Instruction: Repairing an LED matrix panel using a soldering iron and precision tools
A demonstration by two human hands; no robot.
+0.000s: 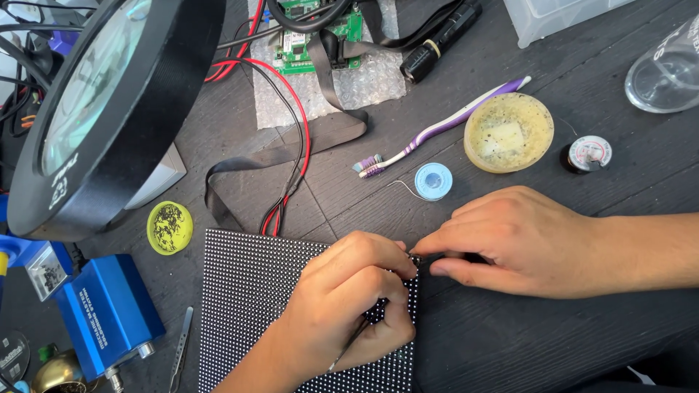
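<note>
Two hands, left hand (pixel 349 309) pinching thin metal tweezers (pixel 348 348), right hand (pixel 528 240) on dotted black panel (pixel 251 291)

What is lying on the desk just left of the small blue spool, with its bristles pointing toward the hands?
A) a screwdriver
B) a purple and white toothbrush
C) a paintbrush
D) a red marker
B: a purple and white toothbrush lies slantwise on the dark desk, its bristled head next to the small blue spool and its handle running up toward the round yellow dish.
</note>
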